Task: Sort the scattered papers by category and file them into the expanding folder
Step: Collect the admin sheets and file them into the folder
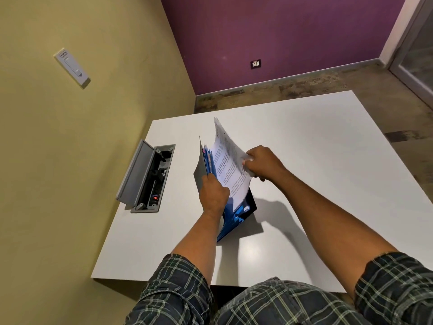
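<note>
A blue expanding folder (236, 214) stands upright on the white table (316, 165), its grey front flap (199, 170) leaning left. Printed white papers (228, 158) stick up out of its pockets, bent toward the right. My left hand (214, 195) grips the folder's dividers near the front flap. My right hand (262, 164) pinches the right edge of the papers, crumpling it a little. The lower part of the papers is hidden inside the folder.
An open grey cable box (145, 179) with sockets is set into the table at the left, its lid raised. Yellow wall on the left, purple wall behind. The table's near edge runs just above my plaid sleeves.
</note>
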A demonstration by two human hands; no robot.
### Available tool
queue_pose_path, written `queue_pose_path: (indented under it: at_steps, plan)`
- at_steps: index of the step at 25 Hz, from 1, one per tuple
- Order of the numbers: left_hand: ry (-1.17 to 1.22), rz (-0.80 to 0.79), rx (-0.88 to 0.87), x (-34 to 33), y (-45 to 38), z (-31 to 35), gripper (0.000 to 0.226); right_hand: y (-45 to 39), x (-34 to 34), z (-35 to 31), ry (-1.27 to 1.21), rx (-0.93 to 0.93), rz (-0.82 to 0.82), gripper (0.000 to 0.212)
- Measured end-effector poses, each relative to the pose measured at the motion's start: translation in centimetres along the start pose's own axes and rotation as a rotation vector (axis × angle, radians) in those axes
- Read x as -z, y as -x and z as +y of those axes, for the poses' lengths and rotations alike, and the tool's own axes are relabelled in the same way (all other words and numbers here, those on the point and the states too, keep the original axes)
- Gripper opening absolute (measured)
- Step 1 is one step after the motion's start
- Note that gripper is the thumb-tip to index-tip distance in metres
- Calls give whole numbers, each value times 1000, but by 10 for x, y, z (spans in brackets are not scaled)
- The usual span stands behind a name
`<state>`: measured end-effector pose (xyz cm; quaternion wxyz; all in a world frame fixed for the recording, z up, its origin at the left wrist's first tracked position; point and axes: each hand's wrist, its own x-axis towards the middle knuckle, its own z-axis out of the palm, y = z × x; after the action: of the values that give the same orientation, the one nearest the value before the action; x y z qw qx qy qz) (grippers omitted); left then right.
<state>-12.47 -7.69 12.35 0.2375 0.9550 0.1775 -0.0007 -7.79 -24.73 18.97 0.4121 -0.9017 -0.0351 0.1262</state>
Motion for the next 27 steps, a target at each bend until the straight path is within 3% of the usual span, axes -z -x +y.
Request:
queue_pose_path:
  at_steps: [5, 10, 15, 19, 22, 27]
  plan:
    - [21, -13, 2, -1, 2, 5, 39, 7, -27, 8, 140, 22, -174, 11]
    - [44, 8, 12, 0, 5, 6, 41, 3, -34, 15, 230, 38, -156, 19]
    - [89, -8, 0, -1, 12, 14, 39, -3, -48, 13, 321, 30, -223, 9]
    - [140, -21, 16, -3, 18, 23, 45, -4, -67, 23, 396, 25, -304, 19]
    - [130, -31, 15, -5, 20, 23, 46, -5, -72, 33, 472, 73, -354, 15]
    - [138, -39, -32, -8, 24, 25, 46, -7, -71, 39, 502, 71, -69, 25]
